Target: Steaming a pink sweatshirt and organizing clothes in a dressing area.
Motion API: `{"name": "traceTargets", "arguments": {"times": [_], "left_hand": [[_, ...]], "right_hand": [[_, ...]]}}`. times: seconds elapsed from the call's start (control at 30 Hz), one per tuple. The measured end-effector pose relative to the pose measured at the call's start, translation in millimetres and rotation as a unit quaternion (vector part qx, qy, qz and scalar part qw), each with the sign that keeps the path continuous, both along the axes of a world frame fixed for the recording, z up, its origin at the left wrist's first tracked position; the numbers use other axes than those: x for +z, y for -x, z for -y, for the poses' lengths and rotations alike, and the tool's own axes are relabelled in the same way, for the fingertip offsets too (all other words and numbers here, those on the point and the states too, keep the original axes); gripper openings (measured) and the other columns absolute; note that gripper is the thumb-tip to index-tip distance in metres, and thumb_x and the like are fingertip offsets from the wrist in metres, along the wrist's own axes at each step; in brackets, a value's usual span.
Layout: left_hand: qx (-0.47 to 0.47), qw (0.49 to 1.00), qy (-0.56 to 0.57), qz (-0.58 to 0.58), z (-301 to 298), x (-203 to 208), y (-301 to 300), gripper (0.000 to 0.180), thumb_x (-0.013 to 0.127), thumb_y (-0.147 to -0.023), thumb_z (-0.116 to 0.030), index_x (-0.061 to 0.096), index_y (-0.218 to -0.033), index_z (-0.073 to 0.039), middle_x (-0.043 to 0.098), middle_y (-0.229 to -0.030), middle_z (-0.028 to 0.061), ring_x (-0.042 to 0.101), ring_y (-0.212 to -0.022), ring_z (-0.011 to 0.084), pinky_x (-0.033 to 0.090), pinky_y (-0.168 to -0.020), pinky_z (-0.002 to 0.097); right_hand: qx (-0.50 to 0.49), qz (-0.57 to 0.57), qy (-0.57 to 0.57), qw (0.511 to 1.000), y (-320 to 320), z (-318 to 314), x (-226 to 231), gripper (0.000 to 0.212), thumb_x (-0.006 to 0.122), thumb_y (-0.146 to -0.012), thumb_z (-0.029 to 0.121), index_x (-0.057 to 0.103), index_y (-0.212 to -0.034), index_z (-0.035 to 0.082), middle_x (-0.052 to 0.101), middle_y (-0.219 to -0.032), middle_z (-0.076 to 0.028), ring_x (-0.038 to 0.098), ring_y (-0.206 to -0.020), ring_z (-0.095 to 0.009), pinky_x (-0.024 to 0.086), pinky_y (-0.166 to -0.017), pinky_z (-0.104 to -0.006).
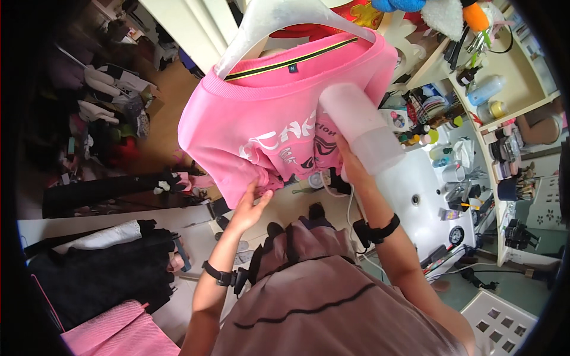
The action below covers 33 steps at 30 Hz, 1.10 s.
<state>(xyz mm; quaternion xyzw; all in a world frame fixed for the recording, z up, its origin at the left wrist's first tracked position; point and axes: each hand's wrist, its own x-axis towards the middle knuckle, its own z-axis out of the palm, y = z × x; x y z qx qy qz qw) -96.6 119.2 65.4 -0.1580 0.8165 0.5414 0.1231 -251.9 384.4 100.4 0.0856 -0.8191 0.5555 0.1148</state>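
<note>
A pink sweatshirt [219,124] with white and dark lettering hangs in front of me on a pale hanger [279,15]. Its neckline has a black and yellow band inside. My right hand [354,166] is closed round a handheld garment steamer [362,127], a whitish, part see-through cylinder with a white cord [350,202] running down from it. The steamer's upper end overlaps the right side of the sweatshirt's front; whether it touches the cloth I cannot tell. At the lower left, my left hand [252,207] has its fingers apart against the sleeve near the cuff, not visibly gripping it.
A white sink counter [409,178] lies to the right, with bottles and small items along it. Beyond stand crowded shelves [493,118]. Dark folded clothes [113,267] and a pink textured cloth [122,332] lie at the left. A white perforated basket [499,323] stands at lower right.
</note>
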Motion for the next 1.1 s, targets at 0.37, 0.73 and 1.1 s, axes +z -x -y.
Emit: {"name": "traceTargets", "arguments": {"times": [0.37,0.73,1.1], "left_hand": [[0.314,0.924,0.152,-0.157,42,-32,1,0.096,0.077,-0.084,-0.032,0.015,-0.150,0.002,0.032,-0.150,0.0240,0.032,-0.140,0.0316,0.025,-0.115,0.0378],[0.409,0.808,-0.247,-0.345,111,-57,21,0.090,0.067,-0.091,-0.037,0.006,-0.155,-0.023,0.031,-0.150,0.0106,0.037,-0.135,0.0265,0.038,-0.102,0.0399],[0.253,0.895,-0.298,-0.215,163,-19,-19,0.065,0.061,-0.092,0.003,0.032,-0.148,-0.010,0.039,-0.148,0.0121,0.049,-0.127,0.0221,0.042,-0.107,0.0373]], "right_hand": [[0.058,0.089,-0.049,0.993,-37,8,-53,0.025,0.067,-0.089,0.018,0.067,-0.109,0.003,0.066,-0.099,-0.013,0.061,-0.092,-0.028,0.046,-0.084,-0.0415],[0.165,-0.150,-0.161,0.961,-74,74,-115,0.034,0.063,-0.084,0.019,0.064,-0.116,0.007,0.063,-0.121,-0.013,0.057,-0.114,-0.034,0.044,-0.097,-0.0484],[0.112,0.004,-0.059,0.992,-100,158,-94,0.023,0.066,-0.088,0.018,0.067,-0.108,0.006,0.066,-0.104,-0.009,0.060,-0.099,-0.031,0.046,-0.088,-0.0418]]}}
